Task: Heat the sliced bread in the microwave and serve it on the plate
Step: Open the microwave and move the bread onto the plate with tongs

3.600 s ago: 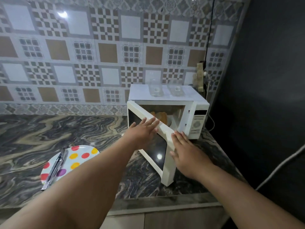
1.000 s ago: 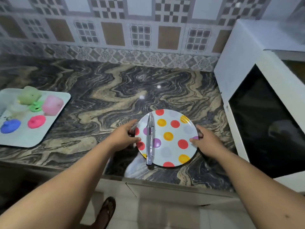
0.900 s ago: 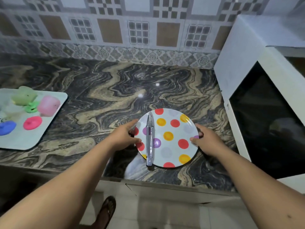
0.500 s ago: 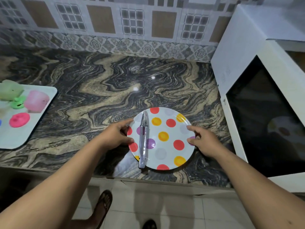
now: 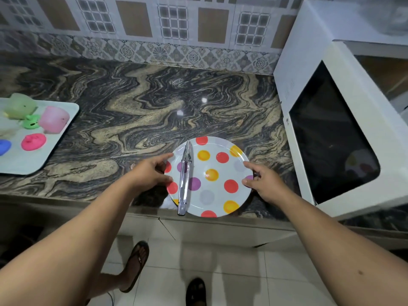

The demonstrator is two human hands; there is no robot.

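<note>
Trays first: a pale tray (image 5: 33,164) sat at the far left of the marbled countertop (image 5: 136,102), carrying a green cup (image 5: 21,106), a pink cup (image 5: 54,119) lying on its side and a few coloured lids, well apart from the action and no part of the job. Next along came the left hand (image 5: 152,171), thumb on top of the near-left rim and index finger reaching along the edge, fingers curled under it in a pinch on the polka-dot plate (image 5: 212,177). Metal tongs (image 5: 185,180) lay lengthwise across the plate's left side, their handle end poking just past the near rim and out over the counter edge; my read was that they were parked there ready for lifting hot bread. Over to the right hand (image 5: 263,182), thumb and forefinger pinched the opposite rim, the other fingers tucked below. Two hands on opposite edges looked like the way to keep the plate level so the loose tongs would not slide off, and the plate sat right at the counter's lip, near the oven, where serving would be short work. Furthest right stood the white microwave (image 5: 309,69), its dark-windowed door (image 5: 331,133) swung open toward the viewer. Sliced bread, the task's own thing, could not be seen; the cavity showed only a sliver at the frame edge, so whether it sat inside I could not tell. Nothing had reached the plate, so serving was yet to come.
</note>
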